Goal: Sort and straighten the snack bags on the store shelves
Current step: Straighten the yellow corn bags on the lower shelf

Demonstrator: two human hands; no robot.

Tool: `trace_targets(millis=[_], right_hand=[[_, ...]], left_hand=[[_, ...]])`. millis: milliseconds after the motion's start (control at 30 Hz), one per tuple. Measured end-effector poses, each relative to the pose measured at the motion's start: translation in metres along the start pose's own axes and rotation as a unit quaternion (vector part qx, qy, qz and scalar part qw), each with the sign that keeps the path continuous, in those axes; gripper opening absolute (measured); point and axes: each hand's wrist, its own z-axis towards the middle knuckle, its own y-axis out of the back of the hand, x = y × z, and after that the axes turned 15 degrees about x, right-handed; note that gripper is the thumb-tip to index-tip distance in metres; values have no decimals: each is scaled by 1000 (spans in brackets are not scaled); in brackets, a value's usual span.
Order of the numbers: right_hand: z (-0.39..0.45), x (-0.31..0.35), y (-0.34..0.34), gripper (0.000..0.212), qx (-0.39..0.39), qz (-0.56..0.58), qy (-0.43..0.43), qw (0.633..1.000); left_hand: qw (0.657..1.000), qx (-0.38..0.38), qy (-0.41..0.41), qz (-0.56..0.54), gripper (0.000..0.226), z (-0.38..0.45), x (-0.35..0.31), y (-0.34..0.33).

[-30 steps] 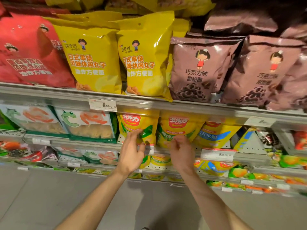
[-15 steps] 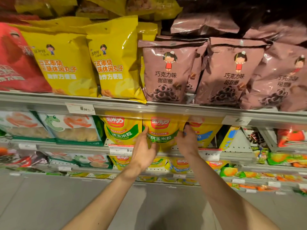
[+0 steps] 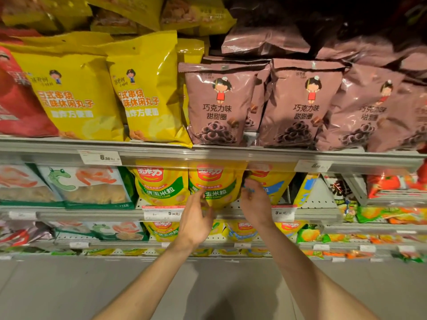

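Note:
A yellow corn snack bag (image 3: 216,181) with a green band stands on the second shelf, between a matching bag (image 3: 161,183) and a blue-banded one (image 3: 275,183). My left hand (image 3: 196,219) is in front of its lower left corner, fingers spread, gripping nothing. My right hand (image 3: 255,203) is at the bag's right edge with fingers curled into the gap beside the blue-banded bag. The fingertips are blurred, so I cannot tell whether they pinch the bag.
The shelf above holds large yellow bags (image 3: 147,98), brown chocolate-ring bags (image 3: 219,107) and a red bag (image 3: 16,105). Green-edged prawn cracker bags (image 3: 87,188) stand to the left. Price tags (image 3: 99,157) line the shelf rails. More snack shelves lie below, with grey floor (image 3: 69,289) underneath.
Both hands shifted from the left corn bag to the middle one and held its sides. Now my left hand's fingers have come apart off the bag. The view turned right.

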Motion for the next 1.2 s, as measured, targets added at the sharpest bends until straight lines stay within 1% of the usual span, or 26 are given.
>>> trace_targets(millis=[67, 167, 233, 300, 367, 433, 500, 567, 633, 733, 800, 900, 967, 1033, 1133, 1200], right_hand=[[-11, -12, 12, 24, -23, -13, -11, 1000], [-21, -37, 43, 20, -54, -23, -42, 997], [-24, -59, 71, 18, -79, -28, -61, 995], [-23, -80, 102, 16, -100, -23, -74, 992], [-19, -97, 137, 14, -114, -18, -87, 990], [-12, -109, 171, 14, -109, -9, -89, 990], [-3, -118, 196, 14, -78, -10, -78, 994], [9, -128, 214, 12, -32, 0, -68, 997], [20, -140, 225, 22, 26, 9, -69, 997], [37, -147, 239, 47, 78, 9, -58, 995], [40, -143, 249, 51, 98, -8, -60, 993], [44, -140, 259, 47, 125, -24, -60, 990], [47, -139, 262, 45, 138, -21, -58, 989], [54, -145, 262, 45, 138, -14, -59, 989], [64, -152, 263, 50, 128, 9, -45, 991], [70, -153, 265, 50, 123, 18, -31, 992]], left_hand=[[1000, 4, -18, 7, 44, 3, -6, -15], [999, 9, -42, -1, 29, 9, -22, -45], [999, 29, -42, -3, 12, 13, -42, -69], [998, 44, -34, -15, 4, 22, -61, -97], [998, 55, -24, -17, 9, 31, -82, -130], [998, 58, -23, -12, 17, 41, -104, -160], [998, 56, -20, -25, 24, 52, -124, -185], [997, 54, -8, -53, 46, 64, -140, -204], [997, 44, -3, -66, 63, 79, -151, -217], [995, 34, 17, -96, 73, 101, -164, -230], [993, 16, 37, -111, 70, 115, -171, -235], [993, -9, 40, -106, 55, 131, -175, -240], [994, -25, 55, -93, 51, 140, -176, -238], [993, -33, 65, -90, 48, 146, -173, -237], [990, -29, 53, -124, 45, 147, -164, -235], [989, -25, 47, -139, 45, 148, -157, -236]])
